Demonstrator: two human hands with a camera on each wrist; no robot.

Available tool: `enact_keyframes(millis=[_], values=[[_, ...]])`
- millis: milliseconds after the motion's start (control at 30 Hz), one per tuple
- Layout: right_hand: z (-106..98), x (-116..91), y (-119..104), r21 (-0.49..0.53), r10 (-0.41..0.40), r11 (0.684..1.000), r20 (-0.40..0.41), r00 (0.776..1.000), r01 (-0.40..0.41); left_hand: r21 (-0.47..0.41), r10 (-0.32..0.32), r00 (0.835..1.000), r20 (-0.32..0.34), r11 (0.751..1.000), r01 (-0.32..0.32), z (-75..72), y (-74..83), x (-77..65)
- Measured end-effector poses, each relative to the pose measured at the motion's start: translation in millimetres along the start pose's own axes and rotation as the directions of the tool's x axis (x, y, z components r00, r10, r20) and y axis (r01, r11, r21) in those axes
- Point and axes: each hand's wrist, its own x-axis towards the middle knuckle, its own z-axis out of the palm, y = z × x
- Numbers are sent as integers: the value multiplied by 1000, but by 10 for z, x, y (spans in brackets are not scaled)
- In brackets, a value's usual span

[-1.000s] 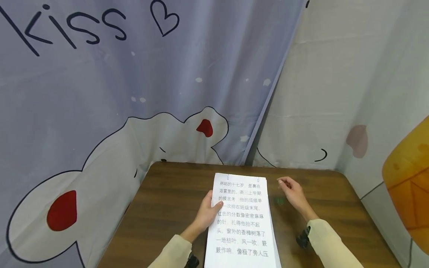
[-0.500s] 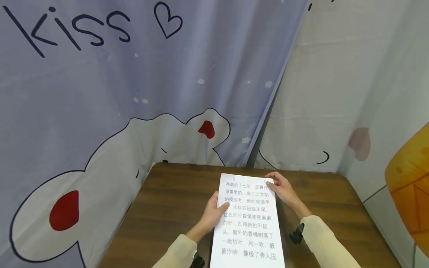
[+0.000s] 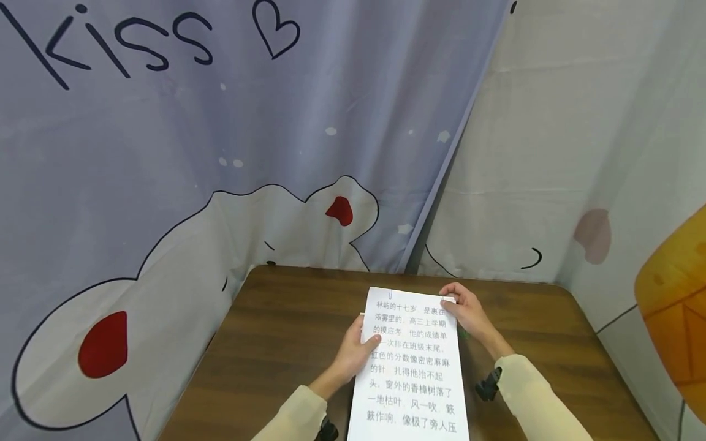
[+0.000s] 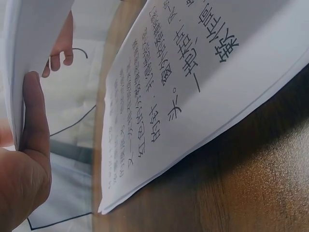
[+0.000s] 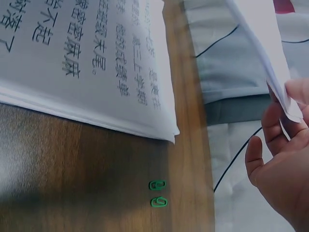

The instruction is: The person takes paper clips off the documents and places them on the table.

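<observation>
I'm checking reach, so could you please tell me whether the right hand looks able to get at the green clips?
Probably yes, once free: the right hand pinches the raised paper, but the green clips lie uncovered on the table beside the lower stack.

Downward head and closer wrist views share the table [image 3: 287, 318].

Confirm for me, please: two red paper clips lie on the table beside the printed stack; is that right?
Not quite: the two paper clips are green, as the right wrist view shows; they do lie on the table beside the printed stack.
</observation>
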Motion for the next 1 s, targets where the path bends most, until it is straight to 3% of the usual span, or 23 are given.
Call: enact_keyframes(millis=[233,567,767,1000], values=[[-88,8,75,18,-47,999,-35,998,48,-13,-14,1000,9,1000,14,28,12,-11],[-246,3,110,-124,-69,991,-88,994,58,-4,-31,999,15,1000,31,32,-58,-57],[-355,-38,221,-196,-28,981,-104,994,7,13,-21,1000,-14,1000,21,-1,-85,-61],[-475,-127,367,-198,24,979,-150,988,-54,27,-19,1000,-20,999,20,-26,-94,-63]])
